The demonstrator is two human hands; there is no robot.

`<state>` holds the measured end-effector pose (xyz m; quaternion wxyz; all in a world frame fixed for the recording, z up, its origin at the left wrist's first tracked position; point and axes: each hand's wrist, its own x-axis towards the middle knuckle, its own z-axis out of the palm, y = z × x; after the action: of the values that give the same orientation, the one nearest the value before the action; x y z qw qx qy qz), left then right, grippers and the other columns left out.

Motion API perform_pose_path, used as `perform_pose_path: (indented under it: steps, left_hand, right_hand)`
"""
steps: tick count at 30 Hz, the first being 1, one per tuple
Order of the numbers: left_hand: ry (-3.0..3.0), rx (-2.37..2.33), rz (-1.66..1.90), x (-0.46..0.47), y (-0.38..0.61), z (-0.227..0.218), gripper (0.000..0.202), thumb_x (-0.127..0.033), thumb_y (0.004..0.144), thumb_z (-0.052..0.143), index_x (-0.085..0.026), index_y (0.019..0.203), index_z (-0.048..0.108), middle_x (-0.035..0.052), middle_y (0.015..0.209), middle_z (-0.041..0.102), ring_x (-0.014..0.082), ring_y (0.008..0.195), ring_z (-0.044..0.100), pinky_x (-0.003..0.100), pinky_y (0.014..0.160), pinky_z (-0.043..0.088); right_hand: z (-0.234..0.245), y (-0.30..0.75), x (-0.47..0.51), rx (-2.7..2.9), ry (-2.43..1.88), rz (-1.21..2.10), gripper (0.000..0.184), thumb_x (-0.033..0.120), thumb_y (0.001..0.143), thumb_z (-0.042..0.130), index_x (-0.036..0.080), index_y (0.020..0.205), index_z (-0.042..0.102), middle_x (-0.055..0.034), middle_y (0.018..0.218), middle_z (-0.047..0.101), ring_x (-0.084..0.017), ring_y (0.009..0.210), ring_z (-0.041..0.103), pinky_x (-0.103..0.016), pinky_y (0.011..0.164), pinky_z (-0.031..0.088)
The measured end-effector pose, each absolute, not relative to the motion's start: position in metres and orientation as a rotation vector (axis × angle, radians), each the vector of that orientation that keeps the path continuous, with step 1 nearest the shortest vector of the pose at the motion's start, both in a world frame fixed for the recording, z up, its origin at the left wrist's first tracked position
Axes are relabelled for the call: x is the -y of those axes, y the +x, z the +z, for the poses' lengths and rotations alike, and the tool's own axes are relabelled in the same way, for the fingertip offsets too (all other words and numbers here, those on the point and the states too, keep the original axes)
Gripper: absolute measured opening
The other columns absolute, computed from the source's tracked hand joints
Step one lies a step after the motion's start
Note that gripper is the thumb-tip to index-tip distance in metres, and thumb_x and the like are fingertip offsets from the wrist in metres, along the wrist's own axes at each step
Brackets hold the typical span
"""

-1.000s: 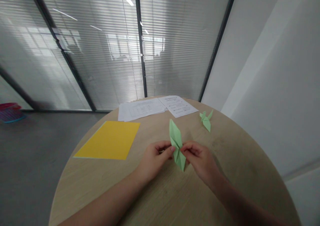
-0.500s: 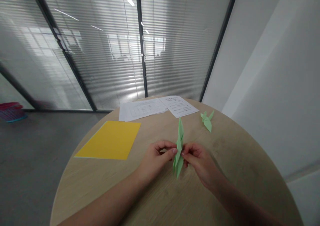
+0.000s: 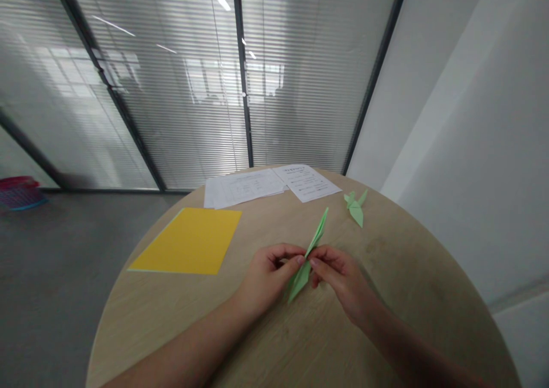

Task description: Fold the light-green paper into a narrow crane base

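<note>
A long, narrow folded piece of green paper is held just above the round wooden table, seen almost edge-on, its far tip leaning to the right. My left hand pinches its middle from the left. My right hand pinches the same spot from the right, fingers curled. Both hands meet at the paper's centre, near the table's middle.
A yellow sheet lies flat to the left. Two white printed sheets lie at the table's far edge. A finished green paper crane rests at the far right. Glass walls with blinds stand behind; a red and blue basket sits on the floor at left.
The green piece has turned between my fingers: it showed a broad flat face, and now it is almost edge-on with its far tip swung to the right. My hands stayed in place.
</note>
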<state>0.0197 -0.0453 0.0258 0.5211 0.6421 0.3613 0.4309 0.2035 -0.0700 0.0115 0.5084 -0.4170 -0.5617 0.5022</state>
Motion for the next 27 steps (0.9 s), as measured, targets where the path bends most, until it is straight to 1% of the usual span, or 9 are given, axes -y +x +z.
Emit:
perform_pose_path:
  steps: [3, 7, 13, 16, 19, 21, 23, 25, 27]
  left_hand:
    - [1.696, -0.88, 1.008, 0.05, 0.019, 0.031, 0.025, -0.035, 0.091, 0.066, -0.018, 0.103, 0.081, 0.0079, 0.093, 0.082, 0.0211, 0.078, 0.075, 0.028, 0.069, 0.056]
    - [1.976, -0.869, 1.058, 0.054, 0.016, 0.039, 0.025, -0.024, 0.093, 0.061, -0.022, 0.108, 0.081, 0.0054, 0.096, 0.082, 0.0196, 0.085, 0.076, 0.026, 0.073, 0.057]
    - [2.178, -0.857, 1.102, 0.056, 0.015, 0.04, 0.032, -0.018, 0.094, 0.055, -0.023, 0.116, 0.078, 0.0044, 0.097, 0.081, 0.018, 0.085, 0.074, 0.028, 0.078, 0.055]
    - [2.112, -0.897, 1.103, 0.056, 0.016, 0.039, 0.032, -0.017, 0.092, 0.054, -0.022, 0.112, 0.079, 0.0057, 0.099, 0.081, 0.0189, 0.086, 0.074, 0.029, 0.078, 0.055]
    - [1.908, -0.962, 1.079, 0.055, 0.018, 0.038, 0.026, -0.022, 0.091, 0.057, -0.02, 0.103, 0.079, 0.0071, 0.097, 0.08, 0.0203, 0.086, 0.073, 0.028, 0.073, 0.054]
    - [1.729, -0.973, 1.052, 0.052, 0.019, 0.036, 0.021, -0.03, 0.09, 0.062, -0.018, 0.095, 0.079, 0.0071, 0.091, 0.079, 0.0198, 0.079, 0.071, 0.027, 0.068, 0.053]
    - [1.556, -0.955, 1.025, 0.049, 0.02, 0.033, 0.023, -0.038, 0.087, 0.07, -0.017, 0.089, 0.078, 0.0059, 0.082, 0.077, 0.0179, 0.071, 0.068, 0.027, 0.065, 0.05]
    - [1.418, -0.893, 1.006, 0.046, 0.021, 0.032, 0.027, -0.044, 0.082, 0.078, -0.016, 0.084, 0.077, 0.0053, 0.081, 0.076, 0.0173, 0.071, 0.067, 0.027, 0.068, 0.05]
    - [1.302, -0.807, 0.999, 0.045, 0.021, 0.032, 0.034, -0.048, 0.076, 0.085, -0.016, 0.08, 0.075, 0.0061, 0.088, 0.077, 0.0185, 0.08, 0.069, 0.028, 0.076, 0.052]
  right_hand:
    - [0.011, 0.203, 0.07, 1.281, -0.982, 1.264, 0.033, 0.052, 0.082, 0.08, 0.022, 0.085, 0.069, 0.0012, 0.07, 0.063, -0.015, 0.062, 0.058, -0.029, 0.061, 0.05]
    - [0.009, 0.202, 0.069, 1.267, -1.021, 1.234, 0.036, 0.051, 0.075, 0.087, 0.022, 0.081, 0.066, 0.0011, 0.071, 0.064, -0.015, 0.064, 0.058, -0.028, 0.06, 0.048]
    - [0.004, 0.2, 0.071, 1.349, -1.057, 1.109, 0.027, 0.047, 0.082, 0.078, 0.022, 0.082, 0.065, -0.0005, 0.075, 0.066, -0.017, 0.07, 0.06, -0.029, 0.064, 0.048]
    - [0.005, 0.199, 0.074, 1.433, -1.086, 1.038, 0.021, 0.043, 0.088, 0.071, 0.023, 0.088, 0.066, -0.0021, 0.082, 0.069, -0.018, 0.075, 0.064, -0.03, 0.067, 0.049]
    - [0.009, 0.198, 0.078, 1.499, -1.122, 1.002, 0.018, 0.041, 0.092, 0.064, 0.023, 0.093, 0.067, -0.0043, 0.089, 0.072, -0.02, 0.081, 0.067, -0.032, 0.071, 0.052]
    - [0.011, 0.197, 0.08, 1.511, -1.148, 1.003, 0.018, 0.04, 0.092, 0.062, 0.023, 0.094, 0.067, -0.0049, 0.091, 0.073, -0.02, 0.08, 0.068, -0.032, 0.07, 0.052]
    - [0.013, 0.198, 0.081, 1.511, -1.151, 1.001, 0.017, 0.038, 0.092, 0.061, 0.023, 0.094, 0.067, -0.0049, 0.091, 0.073, -0.019, 0.077, 0.067, -0.032, 0.068, 0.052]
    - [0.012, 0.199, 0.081, 1.512, -1.131, 0.99, 0.016, 0.036, 0.093, 0.06, 0.023, 0.095, 0.068, -0.0046, 0.09, 0.073, -0.019, 0.077, 0.067, -0.032, 0.068, 0.052]
    - [0.012, 0.2, 0.08, 1.517, -1.098, 0.986, 0.014, 0.035, 0.093, 0.06, 0.024, 0.096, 0.068, -0.0043, 0.09, 0.072, -0.019, 0.079, 0.067, -0.032, 0.07, 0.053]
